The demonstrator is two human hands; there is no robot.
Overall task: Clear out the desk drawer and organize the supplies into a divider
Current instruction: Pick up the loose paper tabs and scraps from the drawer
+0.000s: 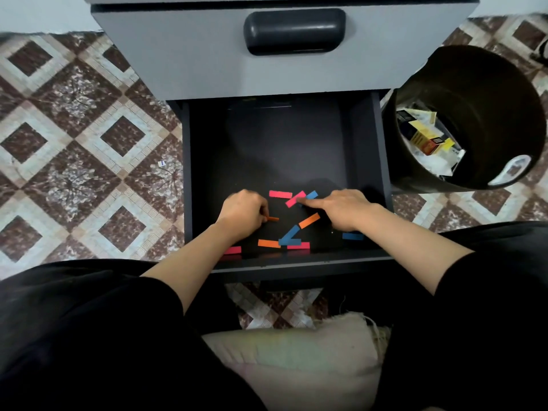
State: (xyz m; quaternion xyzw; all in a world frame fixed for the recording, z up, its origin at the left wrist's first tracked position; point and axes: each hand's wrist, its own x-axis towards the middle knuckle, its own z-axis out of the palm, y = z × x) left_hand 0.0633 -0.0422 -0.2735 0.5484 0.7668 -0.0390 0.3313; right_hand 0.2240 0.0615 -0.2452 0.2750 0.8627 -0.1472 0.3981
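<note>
Both hands are down in the open drawer [367,143], working near its front edge. The left hand [243,210] is curled tight, with thumb and fingers pinching the end of an orange strip [273,218] that pokes out to the right of the knuckles. The right hand [347,207] lies low and mostly flat, its index finger stretched straight and its tip pressing on a tilted pink strip [293,200]. It grips nothing. That pink strip overlaps a blue strip [312,194] just behind it. A second pink piece [280,194] lies flat just to the left. More loose strips [289,235] in orange, blue and pink are scattered on the drawer floor between the two wrists and along the front edge, and one blue one is partly hidden under the right wrist. The back half of the drawer is dark. A black bin [504,84] with scraps inside stands on the tiled floor beside the drawer's right wall.
</note>
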